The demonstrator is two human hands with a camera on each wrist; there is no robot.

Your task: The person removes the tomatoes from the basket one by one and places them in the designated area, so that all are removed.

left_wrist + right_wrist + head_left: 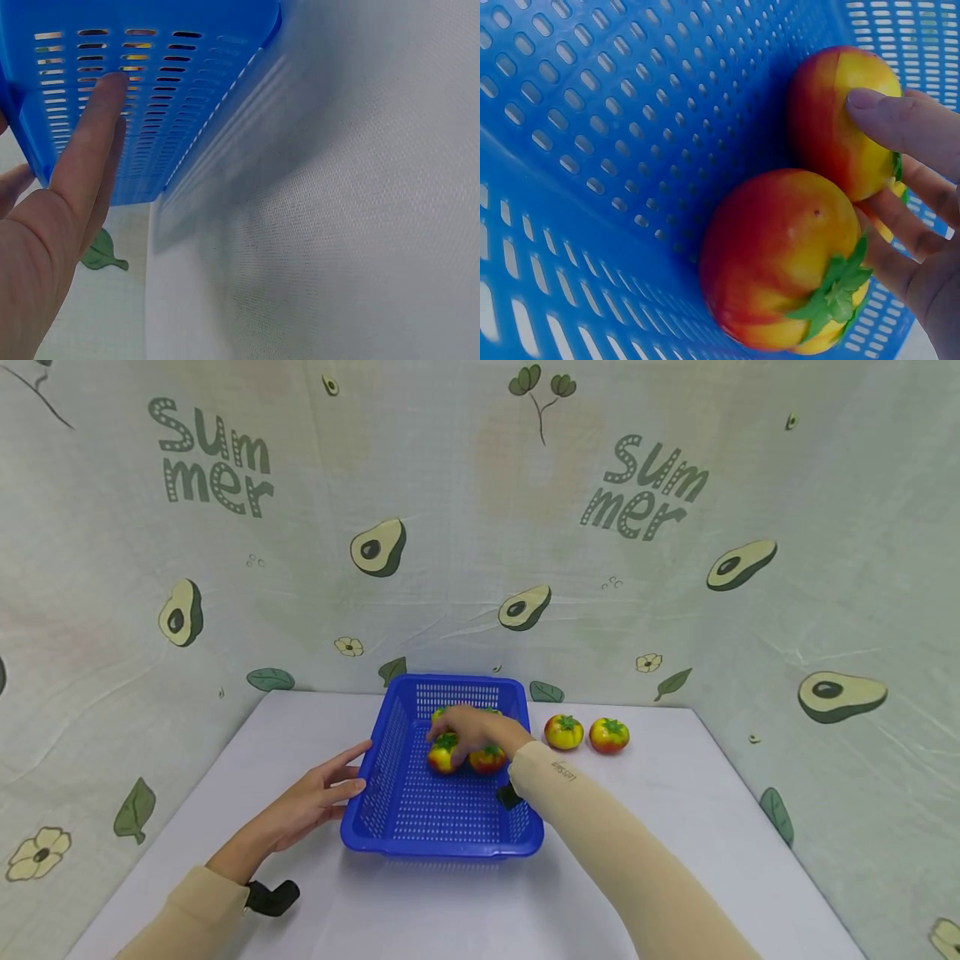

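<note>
In the head view a blue plastic basket (442,818) stands on the white table, holding several red-and-yellow tomatoes with green leafy tops. My right hand (472,727) reaches into it and grips the front left tomato (441,758). The right wrist view has the thumb pressed on that tomato (821,112) and the fingers on its far side. Beside it lies another tomato (772,255), close to the fingers. Further tomatoes are partly hidden under the hand. My left hand (315,797) touches the basket's left side, its extended fingers (94,142) against the slotted outer wall.
Two more tomatoes, one yellower (563,732) and one redder (609,736), lie on the table (675,810) to the right of the basket. A printed cloth (450,560) with avocados and lettering hangs behind and along the sides.
</note>
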